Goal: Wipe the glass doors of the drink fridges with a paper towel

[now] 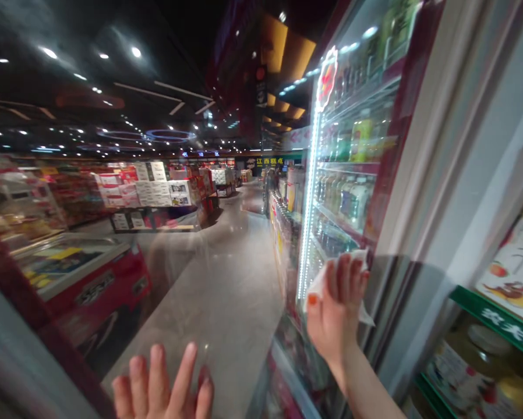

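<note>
My right hand (336,317) presses a white cloth (317,284) flat against a glass door pane (230,279). The palm faces the glass, and the cloth's edges stick out around the fingers. An orange-red spot shows near the thumb tip. Low in the view, my left hand (161,387) is open with its fingers spread and nothing in it. It is up close to the pane; I cannot tell whether the fingertips touch. The lower part of that hand is cut off by the frame edge.
Right of the pane runs a pale door frame (419,192), beside shelves with labelled jars (466,361). A lit drinks cooler (349,174) shows through or in the glass. A red chest freezer (99,297) and stacked boxes (156,186) appear at left.
</note>
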Available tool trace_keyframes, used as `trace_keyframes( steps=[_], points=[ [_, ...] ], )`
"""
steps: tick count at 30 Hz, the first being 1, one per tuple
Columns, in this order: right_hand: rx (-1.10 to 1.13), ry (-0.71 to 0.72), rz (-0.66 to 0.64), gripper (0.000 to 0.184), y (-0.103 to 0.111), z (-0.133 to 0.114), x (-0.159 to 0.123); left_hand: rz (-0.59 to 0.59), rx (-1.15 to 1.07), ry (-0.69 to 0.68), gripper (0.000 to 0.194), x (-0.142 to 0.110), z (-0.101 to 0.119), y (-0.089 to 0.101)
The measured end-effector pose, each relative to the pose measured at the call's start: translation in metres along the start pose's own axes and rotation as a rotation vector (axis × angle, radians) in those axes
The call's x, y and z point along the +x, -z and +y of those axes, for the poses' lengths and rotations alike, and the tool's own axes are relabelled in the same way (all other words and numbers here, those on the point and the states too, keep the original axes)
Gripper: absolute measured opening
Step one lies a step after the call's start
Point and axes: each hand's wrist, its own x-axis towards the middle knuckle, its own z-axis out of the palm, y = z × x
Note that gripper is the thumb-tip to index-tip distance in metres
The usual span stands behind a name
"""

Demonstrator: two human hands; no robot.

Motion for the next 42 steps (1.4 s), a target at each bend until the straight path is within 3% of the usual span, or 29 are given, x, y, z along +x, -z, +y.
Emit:
trace_keyframes(
  steps=[3, 5, 6, 8, 10, 11, 13, 15, 17, 19, 22, 23, 24, 25, 28, 29, 30, 31, 34, 36, 37, 40, 42],
  points=[
    [0.063, 0.483, -0.108, 0.058, 0.002, -0.025, -0.002, 0.012, 0.067, -0.098, 0.096, 0.022, 0.019, 0.003],
    [0.047, 0.593, -0.082, 0.059, 0.005, -0.013, 0.003, 0.024, 0.038, -0.084, 0.092, 0.032, 0.025, 0.005],
    [0.023, 0.525, -0.049, 0.064, 0.006, -0.001, 0.013, 0.025, 0.001, -0.062, 0.089, 0.036, 0.025, 0.007],
    [-0.018, 0.243, 0.027, 0.073, 0.008, 0.02, 0.048, 0.012, -0.089, -0.027, 0.085, 0.041, 0.024, 0.012],
    [-0.037, 0.021, 0.077, 0.074, 0.01, 0.019, 0.084, 0.001, -0.142, -0.03, 0.086, 0.045, 0.02, 0.017],
    [-0.035, 0.01, 0.084, 0.073, 0.011, 0.01, 0.094, 0.011, -0.132, -0.04, 0.088, 0.047, 0.018, 0.018],
    [-0.011, 0.218, 0.044, 0.069, 0.012, -0.018, 0.098, 0.078, -0.062, -0.026, 0.09, 0.054, 0.013, 0.019],
    [0.022, 0.587, -0.041, 0.059, 0.012, -0.038, 0.088, 0.115, 0.026, -0.014, 0.092, 0.06, 0.01, 0.015],
    [0.03, 0.779, -0.073, 0.051, 0.012, -0.035, 0.088, 0.104, 0.085, -0.02, 0.092, 0.063, 0.007, 0.009],
    [-0.014, 0.618, -0.047, 0.057, 0.016, -0.012, 0.108, 0.087, 0.112, -0.037, 0.091, 0.063, 0.004, 0.005],
    [-0.086, 0.13, 0.055, 0.072, 0.019, 0.013, 0.151, 0.07, 0.089, -0.03, 0.091, 0.058, 0.0, 0.003],
    [-0.089, 0.067, 0.074, 0.075, 0.018, 0.01, 0.159, 0.066, 0.079, -0.021, 0.091, 0.056, -0.001, 0.003],
    [-0.077, 0.094, 0.079, 0.077, 0.016, 0.001, 0.159, 0.059, 0.074, -0.011, 0.091, 0.055, -0.003, 0.003],
    [-0.048, 0.213, 0.064, 0.075, 0.013, -0.013, 0.154, 0.052, 0.073, -0.004, 0.092, 0.053, -0.004, 0.003],
    [0.06, 0.822, -0.048, 0.057, 0.008, -0.059, 0.132, 0.036, 0.072, -0.005, 0.092, 0.052, -0.005, 0.003],
    [0.083, 0.954, -0.071, 0.051, 0.009, -0.069, 0.132, 0.036, 0.065, 0.001, 0.09, 0.053, -0.004, 0.002],
    [0.092, 0.998, -0.079, 0.048, 0.011, -0.076, 0.14, 0.042, 0.051, 0.016, 0.087, 0.053, -0.003, 0.002],
    [0.084, 0.953, -0.073, 0.049, 0.014, -0.08, 0.155, 0.055, 0.033, 0.036, 0.084, 0.054, -0.001, 0.001],
    [0.022, 0.573, 0.016, 0.06, 0.021, -0.09, 0.214, 0.091, -0.005, 0.104, 0.077, 0.055, 0.005, -0.002],
    [0.012, 0.492, 0.051, 0.063, 0.018, -0.105, 0.231, 0.1, -0.015, 0.117, 0.078, 0.053, 0.007, -0.003],
    [0.032, 0.562, 0.041, 0.063, 0.014, -0.115, 0.227, 0.123, -0.025, 0.12, 0.077, 0.051, 0.006, -0.004],
    [0.165, 1.024, -0.069, 0.056, -0.004, -0.143, 0.191, 0.222, -0.049, 0.137, 0.074, 0.04, 0.001, -0.005],
    [0.254, 1.232, -0.105, 0.052, -0.012, -0.153, 0.186, 0.228, -0.037, 0.139, 0.076, 0.03, -0.004, -0.006]
  ],
)
